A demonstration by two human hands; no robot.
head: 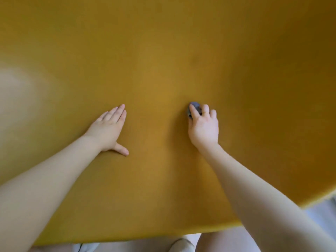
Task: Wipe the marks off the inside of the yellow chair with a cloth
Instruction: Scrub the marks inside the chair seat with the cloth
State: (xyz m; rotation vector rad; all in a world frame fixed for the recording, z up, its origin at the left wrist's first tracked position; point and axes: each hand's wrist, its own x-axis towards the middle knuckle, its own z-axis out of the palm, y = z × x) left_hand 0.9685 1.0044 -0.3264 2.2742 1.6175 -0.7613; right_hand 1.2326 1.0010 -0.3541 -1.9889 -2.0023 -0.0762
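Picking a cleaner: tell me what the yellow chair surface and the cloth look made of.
Yellow chair: looks like smooth moulded plastic with a satin finish, going by its seamless curve and soft pale sheen at left, though fine upholstery can't be ruled out. Cloth: a small grey wad in the right hand; mostly hidden, so its fabric is unclear.

Soft even daylight, pale glare patch at left, faint hand shadows, slight overall blur, wide-angle edge bending

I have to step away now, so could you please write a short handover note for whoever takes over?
Left hand: flat, fingers straight, pressing on the yellow chair.
Right hand: fingers curled round a small grey cloth, held against the chair.
Done: cannot tell; only a faint darker patch shows above the cloth.
Left: wipe there, then check the rest.
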